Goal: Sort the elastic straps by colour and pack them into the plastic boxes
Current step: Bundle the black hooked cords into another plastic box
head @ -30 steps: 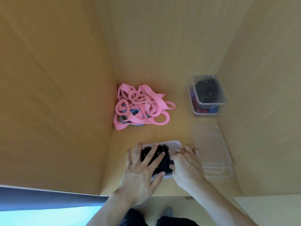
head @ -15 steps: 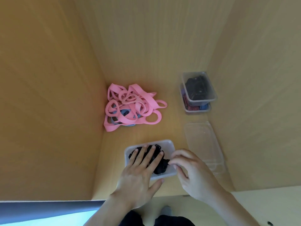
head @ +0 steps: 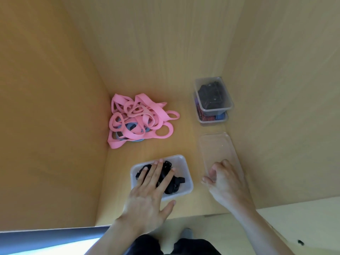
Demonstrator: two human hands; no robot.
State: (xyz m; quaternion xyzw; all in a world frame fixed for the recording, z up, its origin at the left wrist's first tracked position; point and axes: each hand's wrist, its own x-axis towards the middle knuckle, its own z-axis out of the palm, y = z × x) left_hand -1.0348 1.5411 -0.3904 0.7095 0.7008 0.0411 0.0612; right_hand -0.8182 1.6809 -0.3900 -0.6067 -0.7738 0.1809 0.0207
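A clear plastic box (head: 186,178) sits near the front edge with black straps (head: 174,185) in it. My left hand (head: 147,197) lies flat on those straps, fingers straight, pressing them down. My right hand (head: 224,184) is to the right of the box, its fingers curled over the near end of a clear lid (head: 217,146) and the thumb at the lid's left edge. A tangle of pink straps (head: 139,118) lies at the back left, with a blue strap (head: 131,126) partly buried beneath.
Two boxes are stacked at the back right: the upper box (head: 213,96) holds black straps, the lower box (head: 211,119) red and blue ones. Wooden walls close in the left, back and right sides. The shelf's front edge runs just behind my wrists.
My right hand has left the black straps and moved right onto the clear lid. The left hand stays flat on the straps in the box.
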